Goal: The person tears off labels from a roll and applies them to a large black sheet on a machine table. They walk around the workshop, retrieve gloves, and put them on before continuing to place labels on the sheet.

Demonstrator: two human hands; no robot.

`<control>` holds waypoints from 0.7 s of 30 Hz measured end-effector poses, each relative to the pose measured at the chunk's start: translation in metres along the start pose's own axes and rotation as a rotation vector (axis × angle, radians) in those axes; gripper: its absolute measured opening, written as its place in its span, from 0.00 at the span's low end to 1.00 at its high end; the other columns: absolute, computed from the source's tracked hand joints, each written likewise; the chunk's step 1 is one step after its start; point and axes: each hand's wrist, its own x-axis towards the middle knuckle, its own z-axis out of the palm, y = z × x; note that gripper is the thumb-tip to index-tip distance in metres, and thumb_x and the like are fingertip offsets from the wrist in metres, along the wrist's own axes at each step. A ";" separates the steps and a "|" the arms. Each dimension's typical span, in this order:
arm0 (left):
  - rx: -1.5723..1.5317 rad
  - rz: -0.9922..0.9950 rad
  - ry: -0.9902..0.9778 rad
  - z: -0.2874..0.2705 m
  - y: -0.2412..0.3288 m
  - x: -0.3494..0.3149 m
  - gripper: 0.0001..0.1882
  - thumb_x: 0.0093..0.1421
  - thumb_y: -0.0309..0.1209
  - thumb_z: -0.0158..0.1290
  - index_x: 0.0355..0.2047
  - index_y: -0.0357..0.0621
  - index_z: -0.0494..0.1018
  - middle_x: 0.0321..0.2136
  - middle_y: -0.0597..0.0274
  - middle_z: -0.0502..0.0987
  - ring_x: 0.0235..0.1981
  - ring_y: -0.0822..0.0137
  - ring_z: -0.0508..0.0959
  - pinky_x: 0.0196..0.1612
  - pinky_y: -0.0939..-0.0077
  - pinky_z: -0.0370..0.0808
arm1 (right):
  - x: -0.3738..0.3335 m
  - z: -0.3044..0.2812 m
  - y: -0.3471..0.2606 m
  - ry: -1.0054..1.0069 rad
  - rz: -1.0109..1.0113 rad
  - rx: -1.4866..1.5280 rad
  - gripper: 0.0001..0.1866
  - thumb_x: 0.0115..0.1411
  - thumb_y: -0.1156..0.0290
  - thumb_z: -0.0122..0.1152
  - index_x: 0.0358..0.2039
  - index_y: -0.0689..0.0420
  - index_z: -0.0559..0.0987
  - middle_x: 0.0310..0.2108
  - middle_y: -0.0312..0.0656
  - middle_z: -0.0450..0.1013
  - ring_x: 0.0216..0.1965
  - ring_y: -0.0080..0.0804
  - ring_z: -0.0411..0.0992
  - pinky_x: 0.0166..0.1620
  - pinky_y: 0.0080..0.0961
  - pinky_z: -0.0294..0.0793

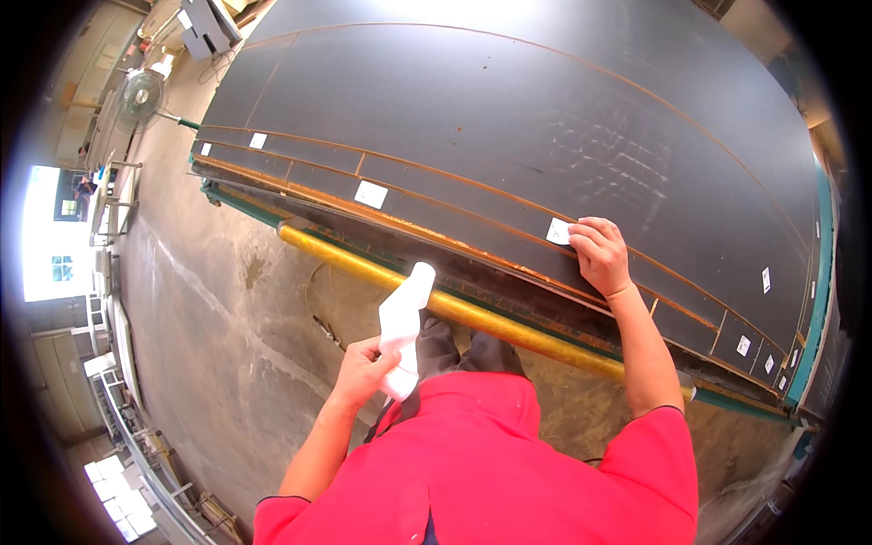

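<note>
My left hand (361, 372) is closed around a long, creased strip of white paper (401, 318), held in front of my body on the near side of the panel. Out over the dark panel (418, 100), the fingertips of my right hand (601, 258) are pinched together at the edge of a small white label (558, 232). That label lies on or just over a narrow section between two brown cut lines. I cannot tell whether it is stuck down. Further left in the same row is another white label (371, 193).
More labels dot the panel, such as a left one (258, 141) and a right one (744, 345). Along its near edge runs a yellow roller (363, 265) on a green frame (245, 207). A fan (142, 95) stands at far left above the concrete floor (209, 336).
</note>
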 end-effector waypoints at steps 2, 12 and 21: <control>0.003 -0.005 0.001 0.000 0.000 -0.001 0.14 0.58 0.23 0.52 0.43 0.31 0.75 0.32 0.60 0.79 0.31 0.70 0.80 0.36 0.75 0.76 | 0.000 0.000 -0.001 -0.006 0.004 -0.001 0.05 0.48 0.80 0.60 0.25 0.55 0.76 0.34 0.33 0.77 0.42 0.34 0.74 0.47 0.32 0.72; 0.015 -0.013 0.002 -0.008 -0.008 0.007 0.12 0.57 0.24 0.52 0.41 0.32 0.76 0.31 0.62 0.79 0.31 0.73 0.79 0.35 0.77 0.75 | -0.012 -0.004 -0.031 -0.371 0.175 -0.045 0.35 0.50 0.49 0.62 0.53 0.62 0.73 0.58 0.50 0.66 0.64 0.46 0.58 0.67 0.44 0.50; 0.091 -0.003 0.086 -0.047 -0.012 0.006 0.12 0.55 0.27 0.53 0.38 0.36 0.79 0.25 0.68 0.78 0.26 0.80 0.73 0.29 0.80 0.71 | 0.006 0.003 -0.077 -0.431 0.285 -0.062 0.43 0.53 0.50 0.59 0.61 0.68 0.60 0.64 0.59 0.54 0.67 0.56 0.49 0.67 0.44 0.47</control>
